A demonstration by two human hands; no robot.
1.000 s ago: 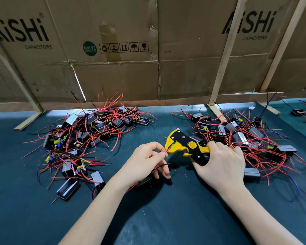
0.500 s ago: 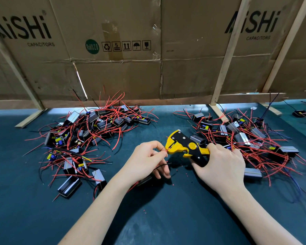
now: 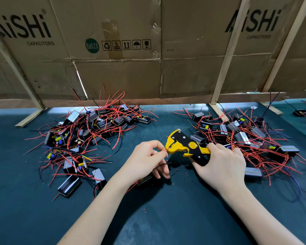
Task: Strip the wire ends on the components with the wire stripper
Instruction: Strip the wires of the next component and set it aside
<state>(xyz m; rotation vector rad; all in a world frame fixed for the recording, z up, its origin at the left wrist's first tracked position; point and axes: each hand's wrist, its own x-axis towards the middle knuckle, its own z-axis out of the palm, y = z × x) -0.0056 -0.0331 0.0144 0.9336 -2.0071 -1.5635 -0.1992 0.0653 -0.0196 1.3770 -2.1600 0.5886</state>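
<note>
1. Two bare forearms reach forward from the near edge over the dark green mat (image 3: 166, 218).
2. The left hand (image 3: 145, 160) pinches a red wire (image 3: 167, 150) between thumb and forefinger, its end meeting the mouth of the stripper (image 3: 185, 145). The other fingers curl down over a black component (image 3: 144, 179) lying on the mat under the hand; a black wire (image 3: 162, 165) runs out beside them.
3. The right hand (image 3: 221, 163) grips the stripper's black handles, fingers wrapped round them. The yellow head points left toward the left hand and is held just above the mat.
4. Small red bits of insulation (image 3: 179, 169) lie scattered on the mat between and below the hands.
5. Left of the hands, a pile (image 3: 88, 137) of black components with red wires spreads across the mat; some carry yellow and blue parts.
6. Right of the hands, a second heap (image 3: 251, 138) of the same components lies partly behind the right hand.
7. Far right, a lone unit (image 3: 299, 113) sits apart near the edge.
8. Behind both stands a cardboard wall (image 3: 131, 71) printed "AiSHi CAPACITORS", braced by slanted wooden battens (image 3: 226, 55).
</note>
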